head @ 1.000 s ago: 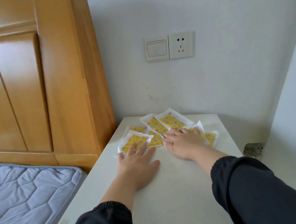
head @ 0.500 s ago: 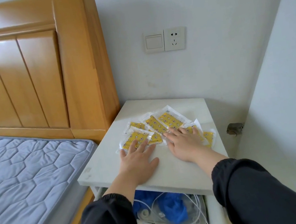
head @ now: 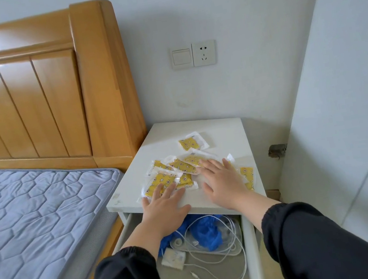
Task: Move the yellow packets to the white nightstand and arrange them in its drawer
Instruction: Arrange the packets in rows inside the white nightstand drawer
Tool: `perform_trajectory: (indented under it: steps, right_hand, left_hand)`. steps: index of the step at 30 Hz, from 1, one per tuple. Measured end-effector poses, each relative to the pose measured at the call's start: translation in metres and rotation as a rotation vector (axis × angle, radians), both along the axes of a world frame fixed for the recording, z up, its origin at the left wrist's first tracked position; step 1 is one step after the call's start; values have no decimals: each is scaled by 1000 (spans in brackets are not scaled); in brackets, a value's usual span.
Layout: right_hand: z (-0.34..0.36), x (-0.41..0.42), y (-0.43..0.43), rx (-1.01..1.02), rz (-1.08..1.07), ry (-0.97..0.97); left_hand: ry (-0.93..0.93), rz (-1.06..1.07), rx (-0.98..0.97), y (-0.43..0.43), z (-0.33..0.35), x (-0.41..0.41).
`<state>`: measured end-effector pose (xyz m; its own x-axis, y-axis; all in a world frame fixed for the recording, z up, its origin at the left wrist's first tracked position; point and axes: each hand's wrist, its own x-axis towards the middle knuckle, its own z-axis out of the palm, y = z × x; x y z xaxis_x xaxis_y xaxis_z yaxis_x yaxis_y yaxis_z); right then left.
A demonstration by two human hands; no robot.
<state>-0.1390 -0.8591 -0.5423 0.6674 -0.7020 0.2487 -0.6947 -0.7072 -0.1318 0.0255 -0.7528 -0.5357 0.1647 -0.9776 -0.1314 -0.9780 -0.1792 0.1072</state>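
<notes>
Several yellow packets (head: 183, 166) in clear wrappers lie spread on the top of the white nightstand (head: 222, 130). One packet (head: 189, 143) lies apart, further back. My left hand (head: 164, 202) lies flat at the front edge, fingers straight, fingertips on the front-left packet (head: 158, 184). My right hand (head: 225, 178) lies flat with spread fingers over packets on the right; another packet (head: 247, 175) shows beside it. The drawer (head: 251, 244) under the top is pulled open below my wrists.
Inside the drawer lie blue plastic items (head: 206, 231), white cables (head: 222, 268) and a small white pad (head: 174, 259). A wooden headboard (head: 101, 80) and a grey mattress (head: 34, 223) stand to the left. A switch and socket (head: 193, 55) sit on the wall, and a white panel (head: 343, 114) stands right.
Both hands have slid toward the front edge, dragging packets along. One packet has stayed behind at the back. The view has pulled back, showing more of the open drawer.
</notes>
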Motion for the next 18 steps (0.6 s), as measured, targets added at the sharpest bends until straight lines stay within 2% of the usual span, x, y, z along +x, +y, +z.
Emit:
perform_trajectory:
  steps: [3, 6, 8, 14, 18]
  right_hand:
    - [10, -6, -4, -140, -298, -184]
    - [24, -19, -16, 48, -654, -224]
    - [29, -28, -20, 193, -778, -222]
    - [28, -36, -27, 466, -837, -164]
    - [28, -30, -30, 510, -805, -126]
  left_hand:
    - [-28, -2, 22, 0, 0, -1]
    - [-87, -16, 41, 1, -3, -2]
    - [-116, -21, 51, 2, -5, -3]
    - [-138, -31, 83, 1, -4, -4]
    - [-133, -33, 89, 0, -4, -3]
